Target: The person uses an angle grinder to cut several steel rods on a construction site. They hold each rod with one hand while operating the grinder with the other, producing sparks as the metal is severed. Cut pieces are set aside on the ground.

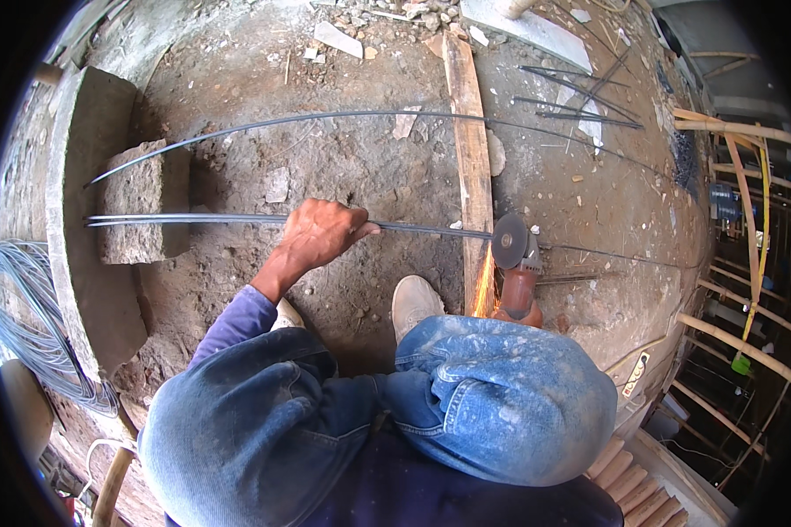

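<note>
My left hand (323,230) is closed round a few thin steel rods (228,219) that run side by side just above the dirt. Their left ends rest over a rough concrete block (132,211) and meet a long slab (86,220). In my right hand (529,318), mostly hidden by my right knee, is an angle grinder (518,285). Its round disc (509,241) meets the rods at the right edge of a wooden plank (471,167). Orange sparks (485,285) stream from there toward me. A single longer rod (351,114) arches across the ground farther away.
Coiled wire (26,307) lies beyond the slab at the left. Short cut rods (580,98) are scattered at the far right, near a pale board (536,35). A power strip (634,376) sits by my right knee. Bamboo poles (738,347) form a frame along the right edge.
</note>
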Action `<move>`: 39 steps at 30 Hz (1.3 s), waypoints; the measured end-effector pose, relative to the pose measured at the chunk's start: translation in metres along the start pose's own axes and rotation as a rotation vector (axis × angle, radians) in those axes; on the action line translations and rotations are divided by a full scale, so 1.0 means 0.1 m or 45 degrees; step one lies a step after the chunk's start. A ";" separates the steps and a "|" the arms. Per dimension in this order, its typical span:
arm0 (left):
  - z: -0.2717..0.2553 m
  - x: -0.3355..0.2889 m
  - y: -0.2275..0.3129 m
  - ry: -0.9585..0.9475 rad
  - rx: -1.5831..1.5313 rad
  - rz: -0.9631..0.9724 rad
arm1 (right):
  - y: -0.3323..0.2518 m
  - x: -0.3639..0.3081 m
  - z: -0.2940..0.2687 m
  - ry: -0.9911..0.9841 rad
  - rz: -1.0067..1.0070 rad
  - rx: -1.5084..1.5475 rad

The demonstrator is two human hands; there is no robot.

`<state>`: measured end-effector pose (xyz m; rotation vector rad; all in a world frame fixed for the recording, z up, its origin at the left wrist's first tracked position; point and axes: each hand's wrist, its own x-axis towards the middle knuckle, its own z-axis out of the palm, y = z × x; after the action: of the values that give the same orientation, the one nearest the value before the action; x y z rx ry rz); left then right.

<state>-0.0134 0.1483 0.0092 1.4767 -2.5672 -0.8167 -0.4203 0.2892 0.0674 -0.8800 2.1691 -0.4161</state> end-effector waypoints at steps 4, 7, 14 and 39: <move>-0.04 -0.01 0.00 0.000 -0.009 0.012 | -0.02 0.01 0.01 0.003 -0.003 -0.002; -0.03 -0.01 0.01 -0.030 -0.002 -0.011 | -0.02 -0.01 0.00 0.004 -0.001 -0.008; -0.01 0.00 0.01 -0.005 0.032 0.003 | 0.00 -0.03 0.03 0.014 0.011 -0.007; 0.02 0.00 0.00 0.038 0.025 0.018 | 0.28 0.07 0.04 0.049 -0.090 -0.061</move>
<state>-0.0139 0.1489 0.0079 1.4624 -2.5690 -0.7637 -0.4339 0.3038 0.0463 -0.9848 2.1959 -0.4200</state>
